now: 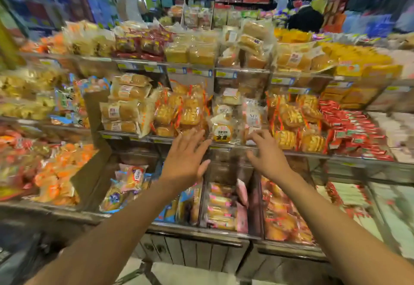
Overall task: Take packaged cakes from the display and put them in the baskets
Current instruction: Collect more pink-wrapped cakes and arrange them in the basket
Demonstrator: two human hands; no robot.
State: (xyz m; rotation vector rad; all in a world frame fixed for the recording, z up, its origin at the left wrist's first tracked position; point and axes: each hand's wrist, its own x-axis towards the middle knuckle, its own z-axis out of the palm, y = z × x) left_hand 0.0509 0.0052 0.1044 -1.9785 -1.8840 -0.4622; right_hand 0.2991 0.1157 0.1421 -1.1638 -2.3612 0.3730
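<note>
Far out to the left of my left hand, orange-wrapped snack packets [56,172] are lying heaped in a brown cardboard box [89,172]. Closer in, still left of that hand and a little above it, pale rectangular loaf cakes in clear wrappers [125,103] are sitting stacked on the clear-fronted middle shelf [235,146]. Just above my left fingertips, square yellow cakes in clear packets with orange-red trim [179,114] are leaning together.

My left hand [183,161] is reaching up to that shelf with its fingers straight and spread, gripping nothing. The tips are overlapping the trimmed packets, and I cannot tell if they are touching.

Between my two hands, a round golden cake in a clear wrapper with a yellow label [221,131] is standing at the shelf's front edge, near both sets of fingertips.

My right hand [268,161] is reaching up beside it, fingers loosely bent and parted, holding nothing. Its tips are at the bottom of a clear packet with a white label [253,114].

To the right of that hand, round yellow cakes in red-trimmed packets [295,125] are piled up. Further right, small red wrapped bars [354,132] are lying in rows. Under both wrists, pink-wrapped cakes [221,206] are filling a lower bin.
</note>
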